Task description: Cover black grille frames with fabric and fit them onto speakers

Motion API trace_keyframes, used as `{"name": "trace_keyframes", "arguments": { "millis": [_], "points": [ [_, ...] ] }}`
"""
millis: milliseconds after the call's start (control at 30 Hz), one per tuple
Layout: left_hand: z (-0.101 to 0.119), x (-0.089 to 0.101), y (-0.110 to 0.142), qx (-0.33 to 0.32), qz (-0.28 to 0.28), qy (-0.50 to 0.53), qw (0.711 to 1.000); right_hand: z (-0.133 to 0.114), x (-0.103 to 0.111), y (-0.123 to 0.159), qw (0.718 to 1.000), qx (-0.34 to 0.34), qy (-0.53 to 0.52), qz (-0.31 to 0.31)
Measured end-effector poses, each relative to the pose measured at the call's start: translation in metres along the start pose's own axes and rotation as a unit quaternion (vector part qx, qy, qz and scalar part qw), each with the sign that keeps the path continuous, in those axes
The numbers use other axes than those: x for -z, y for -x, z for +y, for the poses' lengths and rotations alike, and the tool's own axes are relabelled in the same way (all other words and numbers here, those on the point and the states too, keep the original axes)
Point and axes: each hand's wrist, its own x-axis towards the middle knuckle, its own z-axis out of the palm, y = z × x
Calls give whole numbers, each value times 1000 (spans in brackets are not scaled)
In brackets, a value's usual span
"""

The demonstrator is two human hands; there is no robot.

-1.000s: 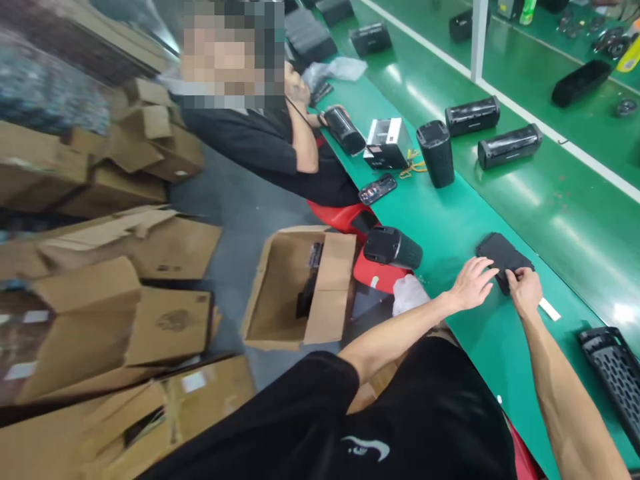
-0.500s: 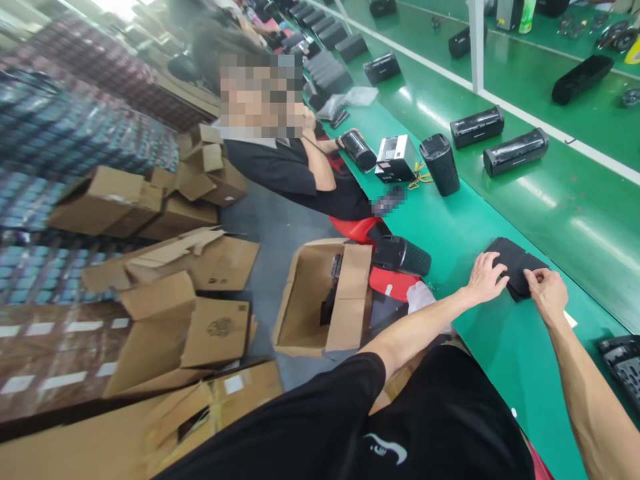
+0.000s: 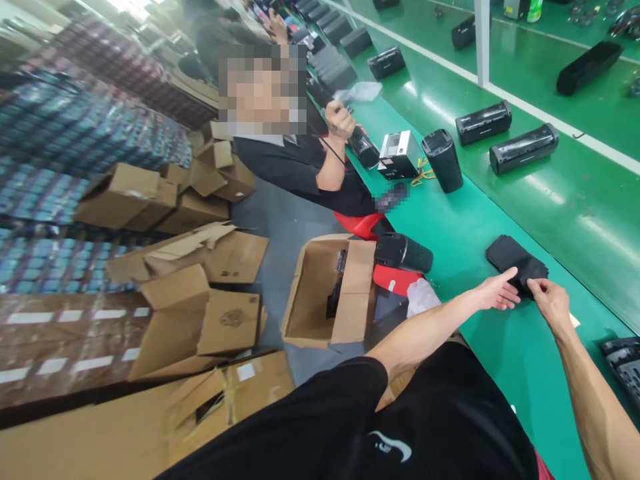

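Left hand: has turned from palm-down on the flat black pieces onto its side since the earlier frame; it is open, fingers extended, thumb at the near edge of the pieces. Whether its fingertips press on them cannot be told.
Co-worker's hand: has moved away from the face; it is now closed around a dark, thin item, too small to identify.
Right hand: pinches the near right corner of the flat black pieces between thumb and forefinger.
Flat black pieces: lie overlapping and slightly fanned on the green bench, in front of the person, and reach under the fingers of both hands.
Pale strip: on the bench just beside the right hand, partly hidden by it.
Bench, farther along: an upright black speaker-like unit, a white-and-black box and a yellow cord between them.
Beyond the bench: two black cylindrical units lie near each other on a glossy green surface.
Red stool: bears another black unit, lying on its side.
Open carton: on the floor beside the stool, dark parts inside.
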Motion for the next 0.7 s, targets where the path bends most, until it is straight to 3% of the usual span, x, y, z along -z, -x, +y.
{"name": "trace_keyframes", "arguments": {
  "millis": [133, 233, 467, 600, 700],
  "points": [
    [-8, -17, -8, -108, 79, 69, 989, 4, 0, 14, 992, -39, -112, -35],
    [-8, -19, -8, -155, 90, 77, 981, 4, 2, 22, 975, -67, -208, -50],
    [2, -11, -10, -221, 46, 37, 973, 3, 7, 32, 913, -118, -383, -67],
    [11, -5, -12, -233, 6, -5, 972, 11, 10, 36, 892, -121, -434, -37],
    [18, 2, -9, -240, -8, -56, 969, 17, 13, 39, 881, -113, -459, 18]
  ]
}}
